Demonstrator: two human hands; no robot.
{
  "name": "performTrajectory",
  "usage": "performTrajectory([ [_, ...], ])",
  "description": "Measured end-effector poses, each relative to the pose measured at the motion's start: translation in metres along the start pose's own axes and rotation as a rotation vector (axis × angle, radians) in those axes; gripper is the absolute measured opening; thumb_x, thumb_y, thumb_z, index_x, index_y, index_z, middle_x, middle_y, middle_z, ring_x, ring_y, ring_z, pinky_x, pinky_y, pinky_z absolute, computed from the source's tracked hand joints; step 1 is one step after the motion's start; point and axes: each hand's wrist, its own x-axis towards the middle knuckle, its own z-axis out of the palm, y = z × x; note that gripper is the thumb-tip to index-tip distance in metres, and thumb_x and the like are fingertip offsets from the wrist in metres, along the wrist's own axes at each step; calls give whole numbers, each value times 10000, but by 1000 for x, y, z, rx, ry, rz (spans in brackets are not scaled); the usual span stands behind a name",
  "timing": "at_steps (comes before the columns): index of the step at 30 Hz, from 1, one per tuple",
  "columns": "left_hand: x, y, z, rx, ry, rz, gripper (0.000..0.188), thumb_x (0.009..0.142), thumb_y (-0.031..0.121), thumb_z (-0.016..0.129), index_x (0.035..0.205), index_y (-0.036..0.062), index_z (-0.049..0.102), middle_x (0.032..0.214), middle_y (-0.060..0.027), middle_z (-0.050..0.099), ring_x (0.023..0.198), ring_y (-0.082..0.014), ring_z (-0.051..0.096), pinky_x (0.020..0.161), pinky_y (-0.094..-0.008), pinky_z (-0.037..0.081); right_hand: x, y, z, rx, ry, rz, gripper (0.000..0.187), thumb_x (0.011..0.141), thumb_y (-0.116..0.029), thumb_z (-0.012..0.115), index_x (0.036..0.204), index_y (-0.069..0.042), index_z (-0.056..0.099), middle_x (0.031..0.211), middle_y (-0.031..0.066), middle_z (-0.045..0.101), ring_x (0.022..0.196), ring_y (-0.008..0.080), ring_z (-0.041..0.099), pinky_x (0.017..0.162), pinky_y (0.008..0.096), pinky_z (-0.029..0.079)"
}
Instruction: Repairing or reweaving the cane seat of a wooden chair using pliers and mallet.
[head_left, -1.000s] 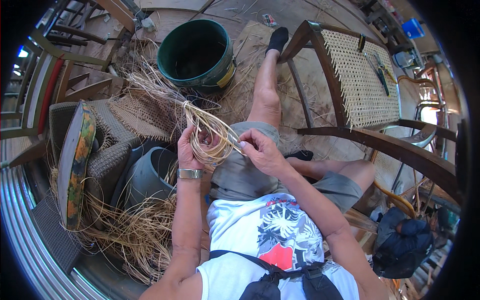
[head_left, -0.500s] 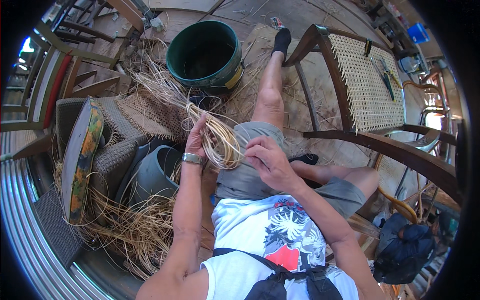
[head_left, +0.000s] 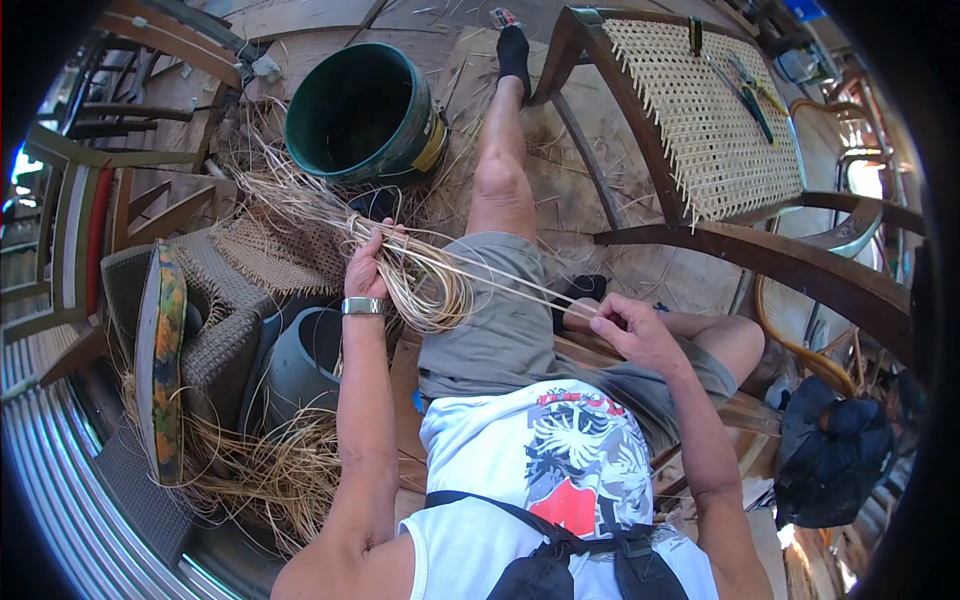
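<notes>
My left hand point(head_left: 369, 268) is closed round a looped bundle of cane strands point(head_left: 432, 290), held above my left thigh. The loops hang toward me, while the loose ends fan out to the far left, beside the bucket. My right hand point(head_left: 636, 331) is closed in a pinch on a few pale strands, stretched taut from the bundle across my lap. A chair with a woven cane panel point(head_left: 700, 115) lies tilted to the right of my outstretched leg. Pliers point(head_left: 752, 100) and other small tools rest on its weave.
A dark green bucket point(head_left: 360, 165) stands beyond the bundle. At my left are a grey plastic container point(head_left: 300, 365), a heap of loose cane point(head_left: 270, 455), woven mats point(head_left: 290, 250) and a camouflage-patterned cushion point(head_left: 168, 370). Cane scraps litter the wooden floor. A dark bag point(head_left: 835, 450) lies at right.
My right hand has moved right and toward me, drawing strands out from the bundle into a long straight stretch. My left hand keeps its hold. The whole view has shifted a little.
</notes>
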Motion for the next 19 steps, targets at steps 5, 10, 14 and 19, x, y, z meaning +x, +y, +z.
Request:
performTrajectory([
  [5, 8, 5, -1, 47, 92, 16, 339, 1038, 211, 607, 1315, 17, 594, 1193, -177, 688, 1044, -297, 695, 955, -452, 586, 21, 7, 7, 23, 17, 6, 183, 969, -169, 694, 932, 3, 641, 763, 13, 595, 711, 64, 500, 633, 276, 443],
  [10, 29, 11, -14, 201, 82, 47, 224, 981, 249, 708, 1056, 44, 655, 1055, -124, 718, 1021, -257, 686, 915, -398, 569, 1, 35, -15, 62, 18, 53, 197, 978, -196, 692, 927, -7, 661, 786, 33, 641, 734, 88, 539, 668, 291, 466],
  [14, 15, 81, -75, 584, 134, 232, 328, 1010, 170, 503, 1243, -26, 624, 1208, -150, 657, 1141, -257, 615, 1021, -405, 504, -49, 58, -70, 24, 54, 62, 211, 987, -226, 684, 934, -23, 668, 799, 51, 660, 732, 132, 559, 697, 314, 479],
  [19, 6, 172, -115, 521, 46, 275, 240, 1063, 293, 568, 1003, 69, 632, 928, -24, 625, 911, -167, 593, 807, -309, 509, -96, 89, -167, -404, 128, 92, 237, 973, -255, 695, 938, -23, 725, 872, 99, 717, 820, 194, 679, 769, 342, 526],
])
